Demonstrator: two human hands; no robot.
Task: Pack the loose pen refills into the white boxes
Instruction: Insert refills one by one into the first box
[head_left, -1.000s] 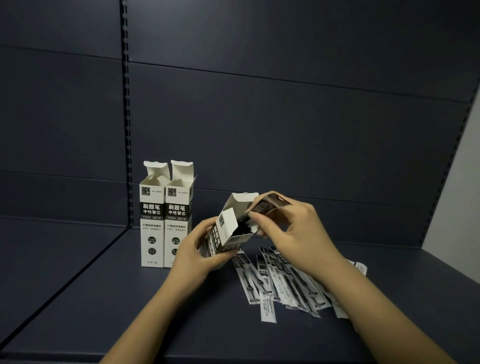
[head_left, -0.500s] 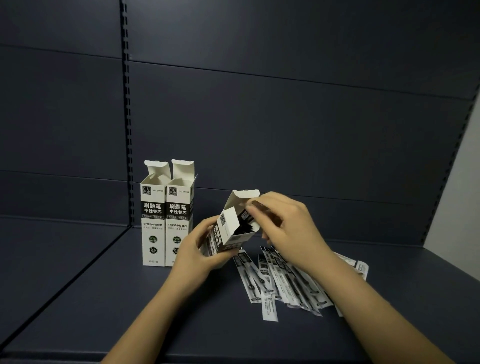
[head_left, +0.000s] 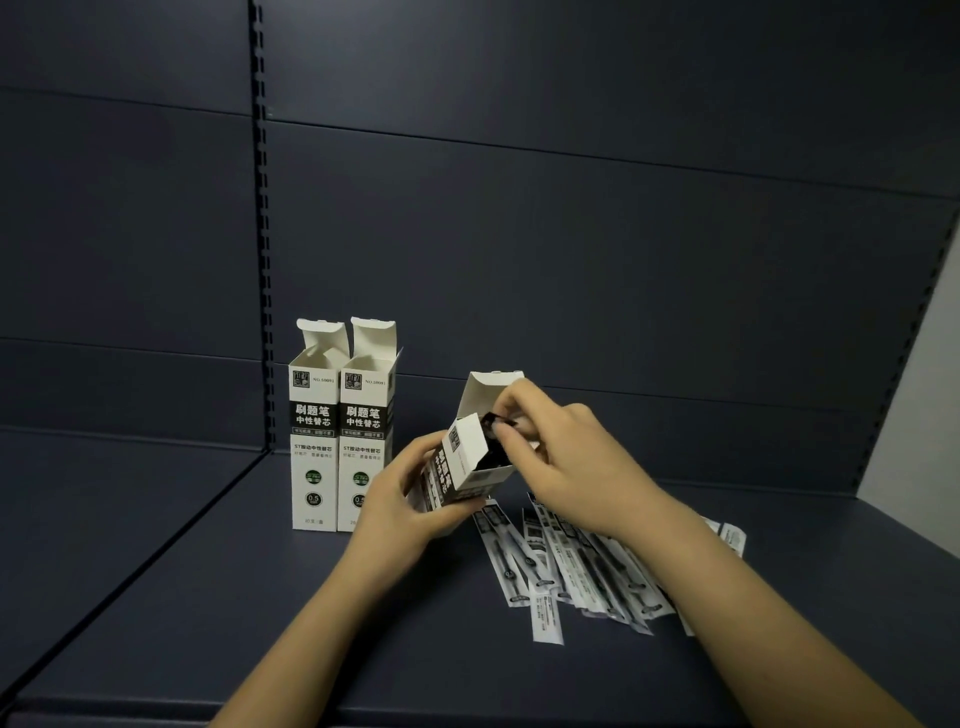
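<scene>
Head view, starting at the fingers (head_left: 501, 428) of the right hand (head_left: 566, 457): they are curled and pinched on a dark refill (head_left: 491, 420) at the open mouth of a tilted white box (head_left: 470, 462), its top flap standing up behind them. The left hand (head_left: 402, 501) wraps the lower body of that same box, thumb on the near face, holding it clear of the shelf (head_left: 260, 597). Just beneath and to the right of the held box, the loose refills (head_left: 571, 566) lie fanned out flat on the shelf, partly under the right forearm. Left of the hands, two more white boxes (head_left: 340, 431) stand upright, touching side by side, flaps open. Open shelf surface runs wide to the left and along the near edge; the back panel (head_left: 571, 260) rises close behind the boxes.
</scene>
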